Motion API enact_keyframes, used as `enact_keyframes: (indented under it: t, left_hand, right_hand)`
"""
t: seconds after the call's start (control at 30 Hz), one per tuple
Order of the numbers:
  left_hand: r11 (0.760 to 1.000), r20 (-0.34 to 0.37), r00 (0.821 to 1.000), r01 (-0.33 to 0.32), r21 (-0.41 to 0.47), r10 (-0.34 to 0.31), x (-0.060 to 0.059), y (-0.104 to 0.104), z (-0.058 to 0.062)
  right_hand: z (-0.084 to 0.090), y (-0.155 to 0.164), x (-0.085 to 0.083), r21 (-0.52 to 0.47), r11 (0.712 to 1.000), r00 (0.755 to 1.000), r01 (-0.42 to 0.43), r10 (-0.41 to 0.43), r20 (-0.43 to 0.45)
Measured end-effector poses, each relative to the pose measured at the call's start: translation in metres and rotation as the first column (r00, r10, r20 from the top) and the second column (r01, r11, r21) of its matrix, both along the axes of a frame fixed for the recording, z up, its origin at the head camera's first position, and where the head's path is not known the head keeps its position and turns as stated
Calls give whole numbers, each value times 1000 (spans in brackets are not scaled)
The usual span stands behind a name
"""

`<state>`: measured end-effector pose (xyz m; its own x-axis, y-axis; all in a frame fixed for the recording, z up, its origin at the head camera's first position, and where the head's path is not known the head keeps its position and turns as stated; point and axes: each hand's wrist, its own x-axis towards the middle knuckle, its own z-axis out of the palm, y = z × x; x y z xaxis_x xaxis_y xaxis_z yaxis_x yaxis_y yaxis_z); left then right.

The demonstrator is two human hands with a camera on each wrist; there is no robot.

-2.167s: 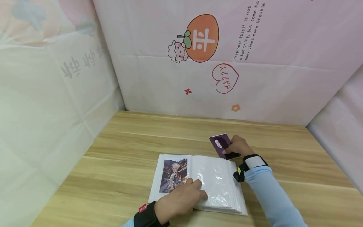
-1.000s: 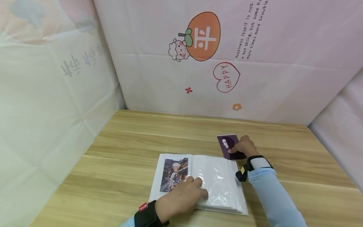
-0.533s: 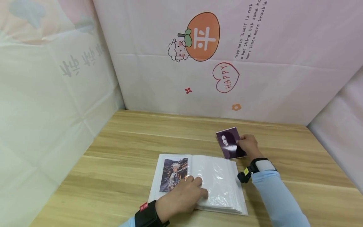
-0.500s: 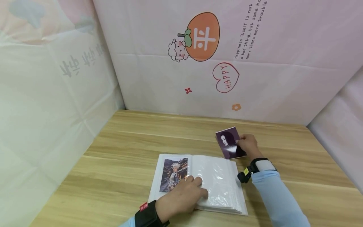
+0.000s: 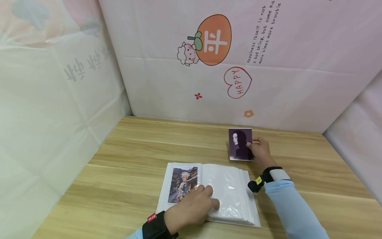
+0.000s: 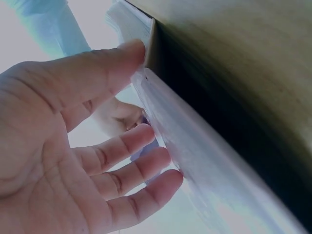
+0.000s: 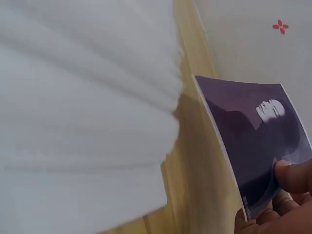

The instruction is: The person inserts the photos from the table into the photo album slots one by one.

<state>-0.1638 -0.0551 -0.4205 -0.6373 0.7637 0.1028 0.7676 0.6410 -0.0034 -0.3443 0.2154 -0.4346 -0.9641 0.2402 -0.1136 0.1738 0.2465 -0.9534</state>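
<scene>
Photo [image 5: 240, 144] now lifted upright off counter [image 5: 134, 149], pinched by right hand [image 5: 260, 151]. Left hand [image 5: 191, 209], fingers flat, presses album [image 5: 235, 196] open. Next: align w/ empty sleeve.

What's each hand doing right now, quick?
Left hand: open, fingers flat on the photo album.
Right hand: pinching the dark purple photo, raised upright off the table.

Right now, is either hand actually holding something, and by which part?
The right hand pinches the purple portrait photo by its right edge, lifted upright. The left hand only presses flat on the open photo album.
</scene>
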Motion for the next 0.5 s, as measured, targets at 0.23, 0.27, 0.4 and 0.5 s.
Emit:
enact_keyframes:
  t: [0.23, 0.27, 0.4, 0.5]
  left_hand:
    - [1000, 39, 999, -13, 18, 12, 0, 0, -2]
    - [1000, 51, 999, -15, 18, 14, 0, 0, -2]
    - [1000, 76, 997, -15, 11, 14, -2, 0, -3]
    - [1000, 66, 998, 0, 2, 0, -3, 0, -4]
  right_hand:
    - [7, -24, 2, -193, 981, 998, -12, -1, -66]
    - [6, -27, 1, -207, 978, 997, -20, 5, -73]
    - [6, -38, 0, -222, 974, 996, -53, 36, -78]
    - [5, -45, 1, -230, 969, 995, -93, 80, -68]
